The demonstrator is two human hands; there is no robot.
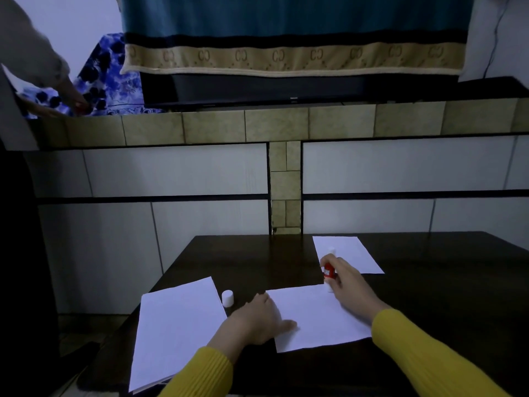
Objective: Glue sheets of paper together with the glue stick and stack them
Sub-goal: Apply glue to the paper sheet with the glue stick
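Note:
A white sheet of paper [317, 316] lies on the dark table [252, 262] in front of me. My left hand [257, 319] presses flat on its left edge. My right hand [347, 287] grips a red and white glue stick [329, 272], its tip down at the sheet's far right corner. The glue stick's white cap [228, 298] stands on the table left of the sheet. A second sheet, or a stack, [174, 328] lies at the near left. Another sheet [347, 253] lies at the far right, behind my right hand.
A tiled ledge and wall [274, 124] rise just behind the table. A dark screen [286, 90] under a teal cloth sits on the ledge. Another person's hand [71, 96] reaches over a blue floral cloth at the upper left.

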